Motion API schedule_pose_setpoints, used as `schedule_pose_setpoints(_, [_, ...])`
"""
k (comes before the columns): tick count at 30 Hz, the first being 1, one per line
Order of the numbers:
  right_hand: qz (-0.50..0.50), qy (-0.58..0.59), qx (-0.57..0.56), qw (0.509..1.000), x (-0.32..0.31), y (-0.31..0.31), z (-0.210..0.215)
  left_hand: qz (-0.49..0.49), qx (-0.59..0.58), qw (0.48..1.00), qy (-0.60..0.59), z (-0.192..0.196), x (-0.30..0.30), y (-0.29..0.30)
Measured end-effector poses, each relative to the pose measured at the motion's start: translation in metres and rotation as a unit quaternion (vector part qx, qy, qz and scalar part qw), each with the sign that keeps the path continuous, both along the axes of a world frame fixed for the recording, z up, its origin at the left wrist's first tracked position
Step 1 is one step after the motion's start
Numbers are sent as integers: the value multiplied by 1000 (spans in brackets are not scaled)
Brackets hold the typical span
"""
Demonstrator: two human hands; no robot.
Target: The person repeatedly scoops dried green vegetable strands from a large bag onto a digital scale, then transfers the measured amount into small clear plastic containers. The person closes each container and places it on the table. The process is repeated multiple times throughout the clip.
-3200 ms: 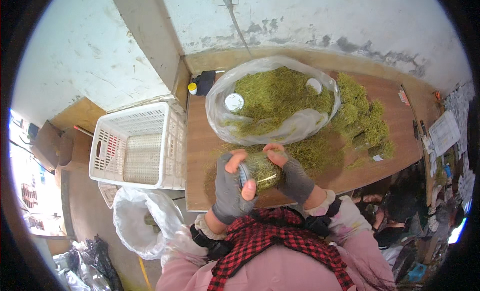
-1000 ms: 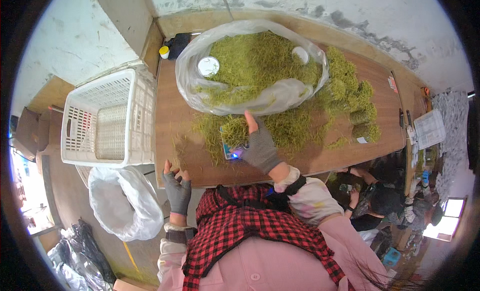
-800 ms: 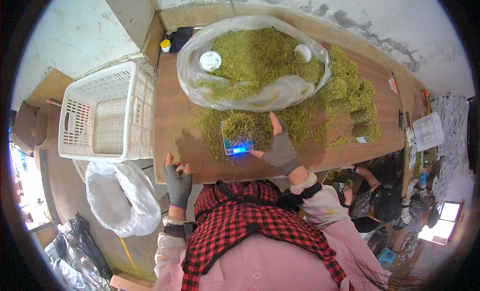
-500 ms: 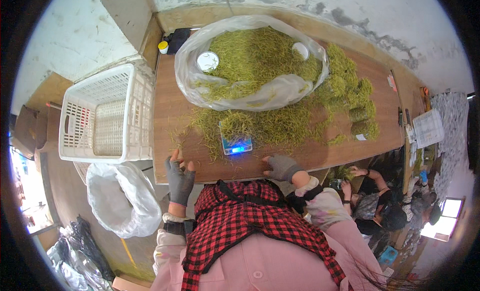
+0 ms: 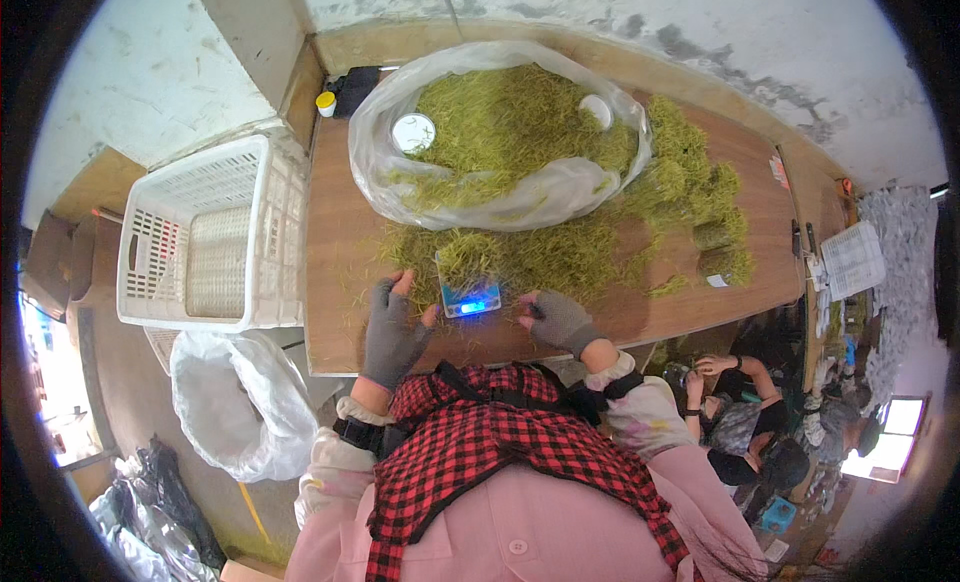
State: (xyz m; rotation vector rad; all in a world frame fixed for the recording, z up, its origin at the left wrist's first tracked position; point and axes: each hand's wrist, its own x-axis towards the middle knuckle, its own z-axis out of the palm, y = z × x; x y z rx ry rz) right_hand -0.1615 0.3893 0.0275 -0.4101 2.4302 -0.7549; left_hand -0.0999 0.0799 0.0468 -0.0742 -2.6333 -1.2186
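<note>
I count one lit scale (image 5: 468, 296), centre frame, one wiry green clump (image 5: 468, 254) on top. Left hand (image 5: 395, 332) beside it, thumb and finger parted; right hand (image 5: 560, 320) loosely curled; both empty. Loose strands (image 5: 570, 262) and one crinkled clear bag (image 5: 572, 180) crowd its upper side; two round white discs (image 5: 413, 133) in the bag. One latticed crate (image 5: 262, 237), frame left.

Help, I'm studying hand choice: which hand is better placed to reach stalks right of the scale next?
The right hand, likely: it's nearer those stalks; the left hand sits left of the scale.
</note>
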Motion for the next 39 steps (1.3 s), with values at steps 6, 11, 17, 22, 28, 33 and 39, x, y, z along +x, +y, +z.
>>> schedule_pose_setpoints(6, [-73, 167, -182, 966, -12, -32, 31, -41, -30, 998, 33, 13, -20, 22])
schedule_pose_setpoints(11, [-65, 237, -220, 944, -25, -59, 48, -58, -111, 989, 75, 18, -32, 31])
schedule_pose_setpoints(17, [-35, 318, -229, 919, -40, -75, 53, -66, -145, 984, 83, 16, -39, 31])
schedule_pose_setpoints(22, [-124, 291, -278, 907, -34, -63, 71, -62, -128, 988, 67, 17, -38, 30])
schedule_pose_setpoints(28, [-225, 218, -218, 924, -52, -12, 71, -62, -149, 984, 74, 25, -44, 35])
schedule_pose_setpoints(33, [-147, 185, 7, 972, -79, 45, 63, -90, -197, 971, 98, 28, -58, 39])
schedule_pose_setpoints(39, [-172, 241, 51, 954, -204, 72, 66, -71, -207, 976, 25, 18, -70, 48])
